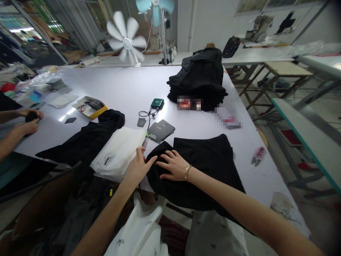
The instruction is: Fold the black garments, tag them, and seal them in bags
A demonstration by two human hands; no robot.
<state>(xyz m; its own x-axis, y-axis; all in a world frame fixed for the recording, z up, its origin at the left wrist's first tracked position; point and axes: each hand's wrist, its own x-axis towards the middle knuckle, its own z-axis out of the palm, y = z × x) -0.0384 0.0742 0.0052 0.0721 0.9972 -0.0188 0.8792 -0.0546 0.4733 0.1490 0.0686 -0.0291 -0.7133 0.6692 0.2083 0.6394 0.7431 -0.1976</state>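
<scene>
A black garment (205, 156) lies on the table in front of me, its left part bunched and its near edge hanging over the table's front. Flat on that bunched part rests my right hand (174, 166), fingers spread, a bracelet at the wrist. My left hand (138, 163) is at the garment's left edge; its thumb reaches onto the cloth and its other fingers are apart from the thumb, partly bent. Just left of that hand is a stack of white plastic bags (119, 149) with a barcode label. Dark printed cards (161, 130) lie beyond both hands.
Behind stands a tall pile of black garments (198, 74). Thread snips (258, 155) lie near the right table edge. A green device (157, 103) with a cable sits mid-table. Another black garment (87, 138) and a co-worker's hands (30, 122), holding something black, are at left.
</scene>
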